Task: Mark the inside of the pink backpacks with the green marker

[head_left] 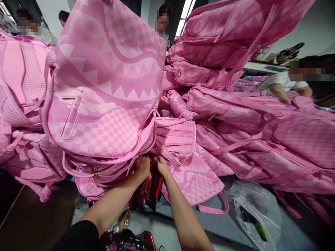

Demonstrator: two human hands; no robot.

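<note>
My left hand is closed, its fingers curled at the upper edge of a dark, shiny red item between my forearms. Opposite it, my right hand pinches the other side of that item's top edge. Just left of my hands stands a large pink backpack with a shark-teeth and checker print, on top of other pink bags. Beside my right hand lie a small pink bag and a flat printed pink piece with a strap loop.
Pink backpacks are piled high on the right, and more backpacks stand at the left. A clear plastic bag with a green-and-black tool lies on the grey table. Several people are in the background.
</note>
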